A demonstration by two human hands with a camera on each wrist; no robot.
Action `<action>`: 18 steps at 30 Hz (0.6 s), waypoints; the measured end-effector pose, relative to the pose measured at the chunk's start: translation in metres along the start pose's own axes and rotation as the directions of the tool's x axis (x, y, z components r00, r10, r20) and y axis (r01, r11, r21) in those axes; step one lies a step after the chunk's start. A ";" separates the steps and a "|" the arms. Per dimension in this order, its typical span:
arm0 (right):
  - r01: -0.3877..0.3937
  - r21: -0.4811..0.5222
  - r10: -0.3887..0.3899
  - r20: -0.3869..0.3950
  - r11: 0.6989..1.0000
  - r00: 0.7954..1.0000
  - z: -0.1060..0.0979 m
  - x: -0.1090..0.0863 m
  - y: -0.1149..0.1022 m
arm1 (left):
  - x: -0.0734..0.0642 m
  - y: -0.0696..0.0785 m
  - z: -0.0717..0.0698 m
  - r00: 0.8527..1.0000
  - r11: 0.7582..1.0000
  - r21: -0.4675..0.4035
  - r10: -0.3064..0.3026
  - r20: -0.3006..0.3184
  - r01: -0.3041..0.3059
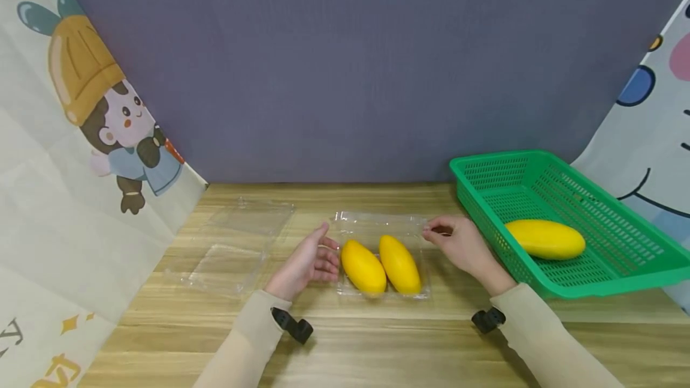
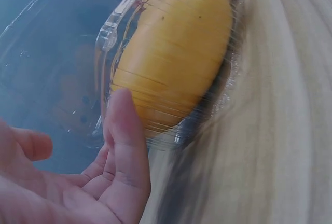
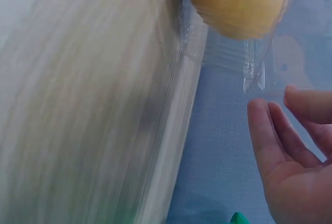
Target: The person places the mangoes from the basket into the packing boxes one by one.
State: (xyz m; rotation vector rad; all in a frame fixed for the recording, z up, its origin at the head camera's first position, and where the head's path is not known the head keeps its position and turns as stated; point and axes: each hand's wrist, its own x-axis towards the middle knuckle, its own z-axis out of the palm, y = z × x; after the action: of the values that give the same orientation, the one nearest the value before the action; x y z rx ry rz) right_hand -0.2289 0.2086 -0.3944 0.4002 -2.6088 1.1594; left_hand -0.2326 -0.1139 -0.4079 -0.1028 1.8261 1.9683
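Two yellow mangoes (image 1: pixel 400 264) lie side by side in a clear plastic clamshell container (image 1: pixel 383 296), its lid raised behind them. My left hand (image 1: pixel 314 260) is at the container's left side, fingers loosely extended. In the left wrist view, the fingertips (image 2: pixel 124 110) come right up to the ribbed wall below the rim. On the other side, my right hand (image 1: pixel 457 241) hovers by the container's right rear corner, thumb and fingers slightly bent. The right wrist view shows a gap between the thumb (image 3: pixel 306 102) and fingers, with the container's corner tab just beyond the fingertips.
A green plastic basket (image 1: pixel 496 232) with one more mango (image 1: pixel 547 239) stands at the right, close beside my right forearm. Another clear container (image 1: pixel 237 250) lies opened out on the wooden table (image 1: pixel 345 346) at the left. A grey-blue panel (image 1: pixel 334 76) rises behind.
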 end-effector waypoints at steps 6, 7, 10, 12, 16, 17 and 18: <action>-0.012 -0.005 0.013 0.016 1.000 1.000 -0.002 -0.003 0.002 | 0.007 0.003 -0.003 1.000 1.000 0.023 0.001 0.018 -0.001; -0.013 -0.006 0.013 0.015 1.000 1.000 -0.003 -0.003 0.001 | 0.008 0.003 -0.003 1.000 1.000 0.025 -0.006 0.022 0.005; -0.012 -0.016 0.012 0.008 1.000 1.000 -0.002 -0.003 0.001 | 0.013 0.007 -0.005 0.999 0.999 0.031 -0.021 0.030 0.020; -0.008 -0.023 0.008 0.002 1.000 1.000 -0.001 -0.004 0.001 | 0.016 0.009 -0.006 0.999 0.999 0.038 -0.033 0.026 0.032; 0.020 -0.039 -0.021 -0.016 0.999 1.000 0.001 -0.005 0.001 | 0.021 0.014 -0.008 0.998 0.997 0.061 -0.056 0.028 0.055; 0.028 -0.040 -0.029 -0.020 0.999 0.999 0.002 -0.005 0.001 | 0.022 0.014 -0.008 0.998 0.996 0.069 -0.060 0.031 0.058; 0.034 -0.042 -0.035 -0.020 0.999 0.999 0.002 -0.006 0.000 | 0.022 0.015 -0.009 0.997 0.995 0.075 -0.064 0.034 0.061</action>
State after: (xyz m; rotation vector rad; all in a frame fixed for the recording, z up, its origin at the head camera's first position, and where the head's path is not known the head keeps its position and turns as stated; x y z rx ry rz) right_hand -0.2240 0.2081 -0.3978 0.4212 -2.5929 1.0910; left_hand -0.2602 -0.1164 -0.4033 -0.0998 1.8472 1.8466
